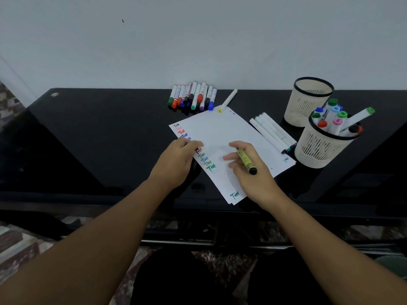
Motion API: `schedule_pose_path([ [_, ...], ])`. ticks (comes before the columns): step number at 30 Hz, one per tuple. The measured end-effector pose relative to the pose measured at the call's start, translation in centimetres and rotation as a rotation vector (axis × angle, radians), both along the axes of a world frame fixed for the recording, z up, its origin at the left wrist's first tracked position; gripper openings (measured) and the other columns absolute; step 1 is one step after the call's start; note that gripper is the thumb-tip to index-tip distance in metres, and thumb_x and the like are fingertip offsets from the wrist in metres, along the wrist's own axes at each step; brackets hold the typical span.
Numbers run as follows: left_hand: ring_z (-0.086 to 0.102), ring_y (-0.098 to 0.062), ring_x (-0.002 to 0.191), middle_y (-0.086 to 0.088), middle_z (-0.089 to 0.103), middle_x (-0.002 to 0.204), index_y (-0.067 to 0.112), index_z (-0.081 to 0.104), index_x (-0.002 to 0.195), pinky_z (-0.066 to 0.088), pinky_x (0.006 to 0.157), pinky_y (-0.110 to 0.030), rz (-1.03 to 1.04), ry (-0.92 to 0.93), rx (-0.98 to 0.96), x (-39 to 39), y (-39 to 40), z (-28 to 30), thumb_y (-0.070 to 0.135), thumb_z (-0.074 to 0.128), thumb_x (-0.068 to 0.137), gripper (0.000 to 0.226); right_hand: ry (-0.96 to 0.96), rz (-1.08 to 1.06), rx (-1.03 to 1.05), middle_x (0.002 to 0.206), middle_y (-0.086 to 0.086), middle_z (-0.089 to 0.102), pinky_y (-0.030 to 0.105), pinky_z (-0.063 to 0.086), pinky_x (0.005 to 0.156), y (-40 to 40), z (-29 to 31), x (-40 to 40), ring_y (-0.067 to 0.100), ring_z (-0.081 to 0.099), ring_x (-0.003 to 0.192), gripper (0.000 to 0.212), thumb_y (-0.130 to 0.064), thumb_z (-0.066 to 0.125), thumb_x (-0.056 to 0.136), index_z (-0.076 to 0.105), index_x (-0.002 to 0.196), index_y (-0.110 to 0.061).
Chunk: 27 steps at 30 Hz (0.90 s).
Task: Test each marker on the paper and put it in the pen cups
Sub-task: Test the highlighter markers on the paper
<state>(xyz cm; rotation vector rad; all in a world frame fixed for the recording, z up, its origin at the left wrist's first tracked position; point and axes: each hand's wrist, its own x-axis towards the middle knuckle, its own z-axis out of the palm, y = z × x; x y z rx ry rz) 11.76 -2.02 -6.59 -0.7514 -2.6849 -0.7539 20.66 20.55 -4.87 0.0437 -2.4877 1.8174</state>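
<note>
A white sheet of paper [229,130] lies on the black table [110,133], with a column of coloured "Test" words down its left edge. My right hand [248,170] grips a yellow-green marker [246,160] over the paper, its dark end pointing toward me. My left hand [176,161] rests on the paper's left edge, its fingers curled; I cannot tell whether they hold anything. Two cream mesh pen cups stand at the right: the far cup [308,102] looks empty, the near cup [323,148] holds several markers.
A row of several capped markers [192,95] lies at the table's back by the wall. One white marker with a yellow cap [228,100] lies near the paper's top corner. Three white markers [272,133] lie between the paper and the near cup.
</note>
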Motion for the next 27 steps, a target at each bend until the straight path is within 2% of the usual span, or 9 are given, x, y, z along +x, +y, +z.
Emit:
schedule_pose_path([
  [3, 0.055, -0.015, 0.113, 0.0, 0.058, 0.125, 0.027, 0.045, 0.145, 0.049, 0.094, -0.033, 0.029, -0.086, 0.085, 0.3, 0.1, 0.3, 0.017, 0.053, 0.103, 0.043, -0.06, 0.106, 0.085, 0.137, -0.027, 0.053, 0.018, 0.047, 0.089, 0.4, 0.2, -0.6, -0.004, 0.051, 0.127, 0.08, 0.006, 0.043, 0.097, 0.029, 0.152, -0.05],
  [6, 0.056, -0.014, 0.115, -0.001, 0.057, 0.13, 0.023, 0.044, 0.146, 0.049, 0.099, -0.033, 0.045, -0.117, 0.129, 0.4, 0.2, 0.6, 0.015, 0.055, 0.102, 0.046, -0.106, 0.059, -0.082, 0.139, -0.018, 0.057, 0.018, 0.043, 0.095, 0.3, 1.2, -1.3, 0.0, 0.055, 0.124, 0.059, -0.024, 0.043, 0.095, 0.041, 0.148, -0.05],
  [9, 0.057, -0.015, 0.118, -0.002, 0.058, 0.136, 0.019, 0.049, 0.143, 0.05, 0.1, -0.034, 0.063, -0.129, 0.14, 0.4, 0.1, 0.6, 0.011, 0.055, 0.101, 0.043, -0.04, -0.046, -0.152, 0.13, -0.007, 0.065, 0.039, 0.05, 0.105, 0.1, 2.2, -2.1, 0.012, 0.073, 0.101, 0.03, -0.036, 0.052, 0.103, 0.059, 0.131, -0.045],
  [11, 0.058, -0.015, 0.12, -0.001, 0.06, 0.136, 0.017, 0.054, 0.139, 0.05, 0.101, -0.033, 0.062, -0.101, 0.125, 0.3, 0.0, 0.4, 0.011, 0.056, 0.101, 0.038, -0.021, -0.04, -0.057, 0.128, -0.004, 0.066, 0.037, 0.056, 0.091, 0.0, 2.8, -2.9, 0.009, 0.073, 0.076, 0.03, -0.032, 0.052, 0.107, 0.05, 0.135, -0.043],
  [13, 0.059, -0.015, 0.119, -0.001, 0.063, 0.131, 0.015, 0.059, 0.134, 0.051, 0.101, -0.034, 0.05, -0.053, 0.113, 0.2, -0.1, 0.1, 0.013, 0.058, 0.101, 0.033, -0.031, 0.013, 0.128, 0.126, -0.006, 0.067, 0.033, 0.054, 0.08, 0.1, 3.2, -3.9, 0.009, 0.068, 0.07, 0.042, -0.036, 0.055, 0.106, 0.032, 0.141, -0.042],
  [16, 0.06, -0.016, 0.117, -0.001, 0.066, 0.127, 0.015, 0.063, 0.13, 0.051, 0.1, -0.036, 0.049, 0.0, 0.11, 0.1, -0.2, 0.1, 0.014, 0.058, 0.101, 0.029, -0.004, 0.066, 0.577, 0.125, -0.008, 0.068, 0.035, 0.048, 0.079, 0.6, 3.1, -5.4, 0.013, 0.064, 0.089, 0.027, -0.038, 0.057, 0.105, 0.047, 0.129, -0.03],
  [18, 0.06, -0.017, 0.115, -0.001, 0.067, 0.125, 0.014, 0.065, 0.127, 0.051, 0.099, -0.035, 0.048, 0.028, 0.119, 0.1, -0.2, 0.2, 0.014, 0.057, 0.102, 0.027, 0.04, 0.086, 0.791, 0.111, -0.009, 0.068, 0.032, 0.043, 0.068, 0.8, 3.1, -6.0, 0.016, 0.06, 0.089, 0.019, -0.038, 0.054, 0.105, 0.058, 0.123, -0.032],
  [20, 0.061, -0.015, 0.112, -0.001, 0.067, 0.123, 0.015, 0.065, 0.126, 0.052, 0.096, -0.033, 0.06, 0.037, 0.134, 0.1, -0.2, 0.4, 0.015, 0.057, 0.102, 0.025, 0.06, 0.104, 0.85, 0.1, -0.009, 0.062, 0.032, 0.038, 0.065, 1.0, 3.2, -6.2, 0.017, 0.057, 0.089, 0.024, -0.038, 0.052, 0.106, 0.062, 0.127, -0.034],
  [27, 0.065, -0.013, 0.103, 0.003, 0.07, 0.117, 0.019, 0.062, 0.124, 0.055, 0.086, -0.032, 0.061, 0.006, 0.138, 0.3, -0.2, 0.7, 0.019, 0.059, 0.101, 0.022, 0.089, 0.138, 0.829, 0.101, -0.005, 0.059, 0.035, 0.041, 0.073, 1.1, 2.4, -6.6, 0.019, 0.056, 0.094, 0.028, -0.037, 0.051, 0.107, 0.061, 0.133, -0.036],
])
